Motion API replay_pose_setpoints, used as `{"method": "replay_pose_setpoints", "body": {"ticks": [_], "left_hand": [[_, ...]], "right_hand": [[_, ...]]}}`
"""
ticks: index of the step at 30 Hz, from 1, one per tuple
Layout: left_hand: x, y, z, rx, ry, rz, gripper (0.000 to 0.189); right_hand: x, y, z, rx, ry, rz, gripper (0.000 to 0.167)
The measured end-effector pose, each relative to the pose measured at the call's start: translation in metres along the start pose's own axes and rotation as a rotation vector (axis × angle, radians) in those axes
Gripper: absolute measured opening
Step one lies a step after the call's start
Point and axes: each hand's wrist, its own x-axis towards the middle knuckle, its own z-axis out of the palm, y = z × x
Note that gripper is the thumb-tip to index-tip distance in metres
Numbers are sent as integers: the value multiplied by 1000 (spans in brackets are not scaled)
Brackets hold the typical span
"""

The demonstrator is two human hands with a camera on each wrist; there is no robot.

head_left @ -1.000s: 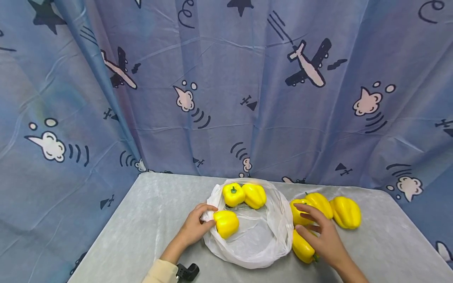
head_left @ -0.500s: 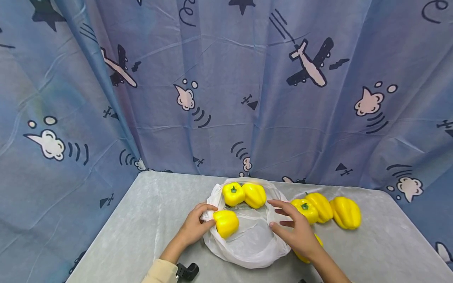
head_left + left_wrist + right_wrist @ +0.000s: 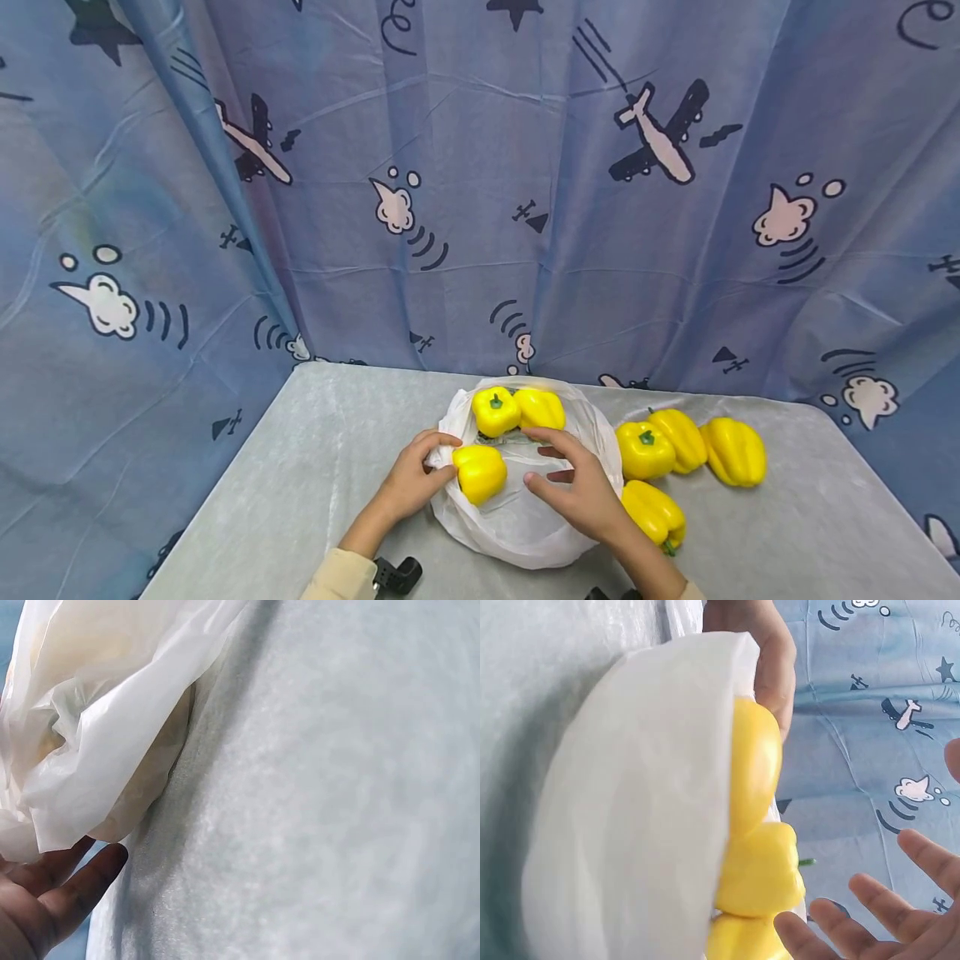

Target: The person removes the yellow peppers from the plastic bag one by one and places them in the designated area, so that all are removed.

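Observation:
A white plastic bag [image 3: 517, 542] sits with its mouth spread wide, and several yellow bell peppers lie inside. Two of them, a bell pepper [image 3: 496, 412] with its green stem up and another bell pepper [image 3: 542, 408], lie at the back. A third bell pepper [image 3: 480, 474] lies by the left rim. My left hand [image 3: 412, 477] pinches the bag's left rim beside that pepper; the left wrist view shows its fingers at the crumpled plastic edge. Over the bag's right half is my right hand [image 3: 573, 483], fingers spread and holding nothing, fingertips near the back peppers.
Right of the bag, on the grey tabletop [image 3: 795, 533], lie more peppers: a bell pepper [image 3: 645, 450] against the bag, a bell pepper [image 3: 678, 440], a bell pepper [image 3: 732, 452] and a nearer bell pepper [image 3: 654, 512]. A patterned blue curtain [image 3: 465, 208] hangs behind.
My right hand has moved left, from above the loose peppers to over the bag's mouth, uncovering the nearer right pepper. The left hand has stayed at the rim.

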Motion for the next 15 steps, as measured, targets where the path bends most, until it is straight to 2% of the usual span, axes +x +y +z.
{"method": "replay_pose_setpoints", "body": {"ticks": [9,15], "left_hand": [[0,-1,0,1,0,2,29],[0,0,-1,-7,0,-9,29]], "right_hand": [[9,3,20,19,-36,40,49],[15,8,28,28,-67,1,47]]}}
